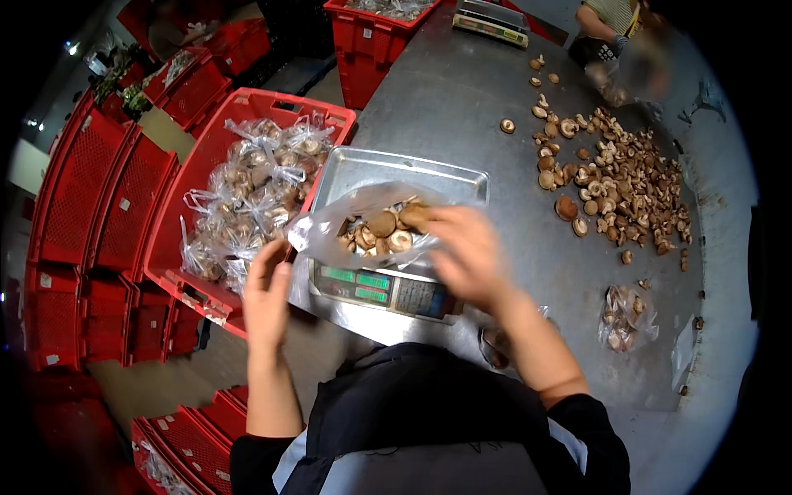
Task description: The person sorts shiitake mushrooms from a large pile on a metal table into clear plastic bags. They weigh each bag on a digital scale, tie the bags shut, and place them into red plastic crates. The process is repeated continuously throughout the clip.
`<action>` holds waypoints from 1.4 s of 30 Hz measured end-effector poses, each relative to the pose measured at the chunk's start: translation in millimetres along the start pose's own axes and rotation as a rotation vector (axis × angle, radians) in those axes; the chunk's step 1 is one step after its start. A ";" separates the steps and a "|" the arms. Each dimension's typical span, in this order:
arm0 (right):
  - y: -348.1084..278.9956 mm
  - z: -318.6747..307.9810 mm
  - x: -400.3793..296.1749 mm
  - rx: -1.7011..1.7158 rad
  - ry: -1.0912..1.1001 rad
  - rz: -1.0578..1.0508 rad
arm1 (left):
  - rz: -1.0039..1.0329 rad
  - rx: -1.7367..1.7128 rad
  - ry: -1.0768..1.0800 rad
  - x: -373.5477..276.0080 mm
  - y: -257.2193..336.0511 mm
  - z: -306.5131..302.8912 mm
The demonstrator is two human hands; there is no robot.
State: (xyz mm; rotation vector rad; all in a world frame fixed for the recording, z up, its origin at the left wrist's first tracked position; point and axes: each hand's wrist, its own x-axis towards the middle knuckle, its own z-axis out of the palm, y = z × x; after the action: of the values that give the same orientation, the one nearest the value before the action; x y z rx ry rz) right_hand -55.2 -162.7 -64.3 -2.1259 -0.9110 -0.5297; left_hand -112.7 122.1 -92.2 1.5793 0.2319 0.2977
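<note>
On the metal tray (396, 159) of a digital scale (377, 291) lies an open clear plastic bag (322, 244) with several brown mushrooms (382, 224) in it. My right hand (467, 250) is at the bag's right side, blurred, with its fingertips on a mushroom (413, 215) at the opening; whether it grips it I cannot tell. My left hand (267, 294) is raised beside the bag's left end, fingers bent and thumb apart; its grip on the plastic cannot be made out. Loose mushrooms (637, 185) are heaped on the metal table (433, 93) to the right.
A red crate (247, 93) of tied mushroom bags (260, 179) stands left of the scale. Another bagged portion (625, 318) lies at the right, and a dark bag (495, 346) near my right forearm. A second scale (492, 25) and a co-worker (600, 31) are at the far end.
</note>
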 end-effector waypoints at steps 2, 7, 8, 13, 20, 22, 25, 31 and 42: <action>3.9 -48.5 -39.1 -0.153 0.280 0.115 | -0.006 0.038 0.132 -0.8 -10.8 -46.7; 36.3 -78.4 -124.2 0.028 0.635 0.906 | 0.156 -0.285 0.511 -8.8 -31.9 -111.6; 27.1 -71.0 -118.1 -0.009 0.557 0.828 | 0.232 -0.220 0.518 -7.3 -30.9 -102.8; -16.9 3.4 -33.0 -0.322 0.161 0.512 | 0.457 0.562 0.043 4.8 -9.3 27.4; -24.9 -5.9 16.0 0.480 -0.477 0.417 | 0.201 0.035 -0.456 41.3 57.0 57.8; 10.7 -24.5 37.2 0.815 -0.035 0.706 | 0.146 -0.047 -0.555 40.7 65.2 62.0; -5.6 -20.3 57.5 0.989 -0.403 0.701 | -0.156 -0.412 -0.675 44.7 41.3 83.0; 18.7 -18.7 47.9 0.823 -0.380 0.682 | 0.011 0.116 -0.623 44.6 -3.5 78.4; 114.7 32.2 33.0 1.596 0.579 1.306 | 0.553 0.655 -0.623 1.3 -33.6 51.7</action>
State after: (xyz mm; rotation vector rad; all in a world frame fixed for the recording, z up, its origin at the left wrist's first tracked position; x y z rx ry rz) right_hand 54.8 -176.9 -119.2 -0.6048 0.4680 0.2821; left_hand -93.2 74.8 -126.6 2.2865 -0.6667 0.1393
